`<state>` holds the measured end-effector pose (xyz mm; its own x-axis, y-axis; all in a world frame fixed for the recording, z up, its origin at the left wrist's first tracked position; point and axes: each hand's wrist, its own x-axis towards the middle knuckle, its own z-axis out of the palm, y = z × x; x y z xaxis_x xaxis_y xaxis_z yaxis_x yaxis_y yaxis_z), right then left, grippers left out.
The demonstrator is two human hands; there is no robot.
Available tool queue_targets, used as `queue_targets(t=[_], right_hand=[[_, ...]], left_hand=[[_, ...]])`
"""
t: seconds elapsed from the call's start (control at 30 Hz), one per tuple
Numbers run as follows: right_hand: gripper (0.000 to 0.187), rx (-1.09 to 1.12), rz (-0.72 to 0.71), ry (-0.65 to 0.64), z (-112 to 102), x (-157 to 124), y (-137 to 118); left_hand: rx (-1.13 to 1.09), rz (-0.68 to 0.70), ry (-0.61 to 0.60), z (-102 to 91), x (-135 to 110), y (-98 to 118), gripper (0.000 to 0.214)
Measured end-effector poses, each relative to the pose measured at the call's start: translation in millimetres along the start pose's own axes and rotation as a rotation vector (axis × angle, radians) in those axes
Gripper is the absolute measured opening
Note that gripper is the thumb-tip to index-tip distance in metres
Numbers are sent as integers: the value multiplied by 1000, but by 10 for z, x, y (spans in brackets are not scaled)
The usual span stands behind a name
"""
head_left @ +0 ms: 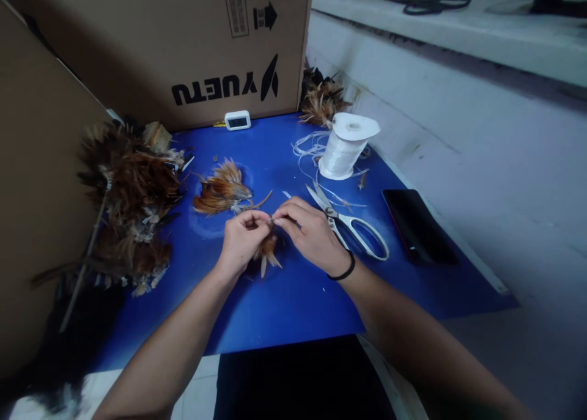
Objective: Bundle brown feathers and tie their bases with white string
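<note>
Both my hands meet over the middle of the blue table. My left hand (245, 235) pinches the bound end of a small brown feather bunch (267, 254), whose tips hang down below the fingers. Thumb and fingertips of my right hand (308, 229) are pressed together at that same end; what exactly they grip is too small to make out. Just beyond the left hand lies another orange-brown feather bunch (222, 189). White-handled scissors (351, 221) rest right beside the right hand, blades partly apart.
A spool of clear ribbon (345, 148) stands at the back right, loose strands around it. A phone (417, 224) lies on the right. Large feather piles (132, 194) line the left side. A cardboard box (206, 41) and small white display (237, 120) are behind.
</note>
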<state>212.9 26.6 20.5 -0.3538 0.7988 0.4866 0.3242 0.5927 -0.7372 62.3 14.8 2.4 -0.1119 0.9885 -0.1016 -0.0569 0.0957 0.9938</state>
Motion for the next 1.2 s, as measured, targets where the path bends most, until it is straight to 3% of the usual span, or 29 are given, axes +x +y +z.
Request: queue_targets(t=[0.13,0.53,0.87,1.2], right_hand=[[14,18,-20,1,6,-6,10],[7,161,100,37,28,-4,78],[7,241,45,7,50,11,52],[5,302,251,42,69,-8,138]], left_hand=[[-35,29,26,-5,9,2,15],[-142,24,-19,-3,-1,15,21],[-156,-57,-15,0,-9,12,21],[-213,-141,-60,18,-26,86,28]])
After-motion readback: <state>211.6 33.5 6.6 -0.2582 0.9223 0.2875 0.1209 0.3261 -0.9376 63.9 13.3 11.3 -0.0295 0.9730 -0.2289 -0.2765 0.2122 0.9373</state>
